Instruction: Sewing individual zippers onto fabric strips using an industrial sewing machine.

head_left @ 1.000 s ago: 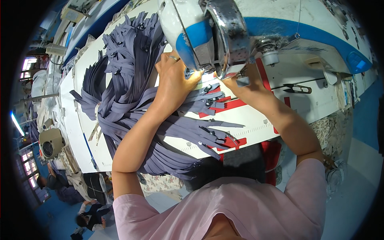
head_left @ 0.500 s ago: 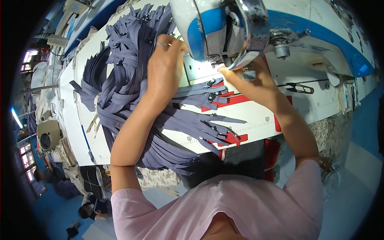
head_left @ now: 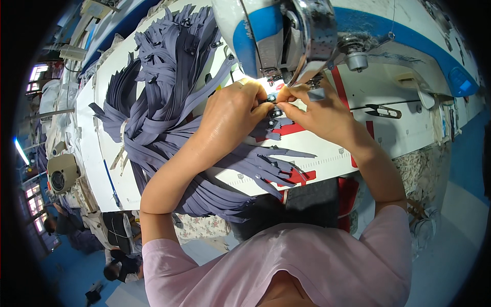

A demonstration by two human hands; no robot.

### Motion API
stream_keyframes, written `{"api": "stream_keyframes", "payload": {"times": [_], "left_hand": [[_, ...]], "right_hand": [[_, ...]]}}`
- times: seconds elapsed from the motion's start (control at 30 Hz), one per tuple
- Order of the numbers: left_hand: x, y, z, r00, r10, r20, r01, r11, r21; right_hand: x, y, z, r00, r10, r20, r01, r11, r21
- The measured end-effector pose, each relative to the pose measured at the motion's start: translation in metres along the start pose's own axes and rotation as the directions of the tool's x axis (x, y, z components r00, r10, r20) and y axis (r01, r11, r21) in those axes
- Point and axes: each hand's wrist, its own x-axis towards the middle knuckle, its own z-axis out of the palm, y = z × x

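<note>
My left hand [head_left: 231,111] and my right hand [head_left: 321,113] meet just in front of the sewing machine's [head_left: 258,38] needle area. Thumbs and fingers of both are pinched on the end of a grey-blue zipper [head_left: 272,99] with a dark slider. Fingertips cover much of that end. Beneath them, more zipper ends with sliders lie on the machine bed [head_left: 322,146]. A large tied bundle of grey-blue zippers [head_left: 153,115] spreads to the left, and its loose strands [head_left: 220,197] pass under my left forearm and hang at the table's front edge.
Thread snips [head_left: 383,111] lie on the bed to the right. Red tape strips [head_left: 302,177] mark the bed. The machine head and its presser parts stand close above my hands. Farther left are another machine [head_left: 62,173] and a person [head_left: 123,266].
My left hand has come right and down from beside the bundle to meet my right hand, which has dropped slightly. A zipper end is now pinched between them.
</note>
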Motion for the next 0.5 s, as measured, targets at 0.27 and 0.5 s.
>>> {"api": "stream_keyframes", "payload": {"times": [0.27,0.5], "left_hand": [[0.001,-0.003,0.001,0.995,0.059,-0.086,-0.057,0.998,0.023],[-0.001,-0.004,0.004,0.981,0.121,-0.149,-0.132,0.989,-0.067]], "right_hand": [[0.001,0.004,0.015,0.964,-0.105,-0.246,0.108,0.994,0.001],[-0.002,-0.003,0.019,0.94,-0.1,-0.327,0.068,0.992,-0.106]]}}
